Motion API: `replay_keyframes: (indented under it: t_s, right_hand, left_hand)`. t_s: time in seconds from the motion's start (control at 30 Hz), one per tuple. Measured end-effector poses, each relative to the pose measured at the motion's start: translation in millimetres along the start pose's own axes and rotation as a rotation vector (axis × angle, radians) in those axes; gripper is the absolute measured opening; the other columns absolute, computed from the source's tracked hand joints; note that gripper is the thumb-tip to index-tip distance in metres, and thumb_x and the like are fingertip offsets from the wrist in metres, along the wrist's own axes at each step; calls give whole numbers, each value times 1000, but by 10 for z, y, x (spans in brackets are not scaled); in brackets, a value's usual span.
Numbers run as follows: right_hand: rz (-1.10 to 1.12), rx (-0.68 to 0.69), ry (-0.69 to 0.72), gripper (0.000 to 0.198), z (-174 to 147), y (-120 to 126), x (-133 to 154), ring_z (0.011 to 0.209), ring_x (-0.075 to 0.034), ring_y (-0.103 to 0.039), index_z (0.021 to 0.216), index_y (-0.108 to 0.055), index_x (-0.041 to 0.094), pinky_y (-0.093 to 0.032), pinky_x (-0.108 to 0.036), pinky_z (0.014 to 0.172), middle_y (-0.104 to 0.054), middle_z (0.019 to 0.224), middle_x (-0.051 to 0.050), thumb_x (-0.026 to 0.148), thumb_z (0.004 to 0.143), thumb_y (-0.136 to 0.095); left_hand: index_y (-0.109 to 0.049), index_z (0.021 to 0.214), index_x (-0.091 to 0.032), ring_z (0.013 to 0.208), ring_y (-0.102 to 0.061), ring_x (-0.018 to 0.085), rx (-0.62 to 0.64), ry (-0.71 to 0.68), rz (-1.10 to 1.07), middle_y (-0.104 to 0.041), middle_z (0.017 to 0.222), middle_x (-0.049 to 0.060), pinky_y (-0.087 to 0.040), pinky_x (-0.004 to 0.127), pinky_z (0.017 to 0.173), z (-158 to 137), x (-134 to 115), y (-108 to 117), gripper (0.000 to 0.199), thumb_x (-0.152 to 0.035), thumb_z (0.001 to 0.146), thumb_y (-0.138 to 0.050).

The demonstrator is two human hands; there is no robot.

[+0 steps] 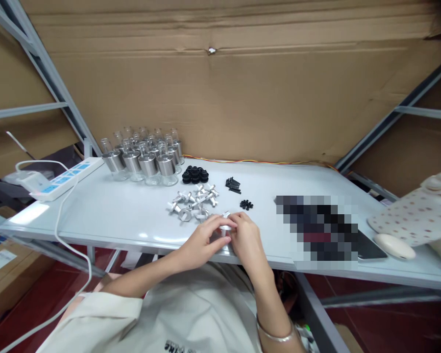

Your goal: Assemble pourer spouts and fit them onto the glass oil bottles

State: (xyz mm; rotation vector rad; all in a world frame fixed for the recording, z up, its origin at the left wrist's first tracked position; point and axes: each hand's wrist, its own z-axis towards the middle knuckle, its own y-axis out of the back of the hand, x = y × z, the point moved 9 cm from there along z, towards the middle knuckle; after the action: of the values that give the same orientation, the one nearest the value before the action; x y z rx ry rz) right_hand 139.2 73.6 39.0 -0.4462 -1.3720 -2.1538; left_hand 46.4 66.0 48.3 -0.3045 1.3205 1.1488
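Silver part held upright between two hands at the near edge of the bench.
Thumb and forefinger of the left hand close narrowly around it; the fingers of the right hand curl against its other side, their tips partly hidden, so I cannot tell how they grip. Just beyond lies a loose pile of similar silver pieces, with black stoppers behind it, small black rings to the right, and glass bottles at the back left.

Cardboard wall behind white table, grey metal frame, red floor
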Motion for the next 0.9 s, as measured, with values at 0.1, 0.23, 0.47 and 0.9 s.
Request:
replay_keyframes:
  t_s: [0.1,0.23,0.47,0.9]
  right_hand:
    - [-25,71,17,28,28,-10,-6,73,-21,-57,81,-61,16,-44,-30,67,-60,80,-9,2,65,-42]
    - [40,31,-33,22,9,36,-80,74,-21,-57,86,-54,17,-43,-30,67,-60,81,-8,9,72,-40]
    - [316,-73,-214,25,-53,91,-253,59,-17,-54,91,-46,22,-41,-29,61,-56,73,-1,36,93,-26]
    - [708,-255,-281,19,-120,250,-386,65,-14,-52,80,-56,20,-43,-26,62,-56,71,0,38,80,-57]
  left_hand:
    - [-57,111,-21,83,-51,15,23,-10,17,-54,99,4,-41,28,79,2,-16,-22,23,-19,88,-50]
    - [-57,110,-20,80,-50,14,23,-14,16,-55,98,4,-41,28,79,6,-40,-21,23,-17,88,-50]
    - [-57,109,-21,81,-51,14,48,1,-1,-53,96,4,-42,28,77,0,-34,-32,21,-20,89,-50]
    - [-25,130,-27,83,-61,12,1,101,-409,-49,121,10,-48,32,82,-28,109,-87,50,-23,90,-53]
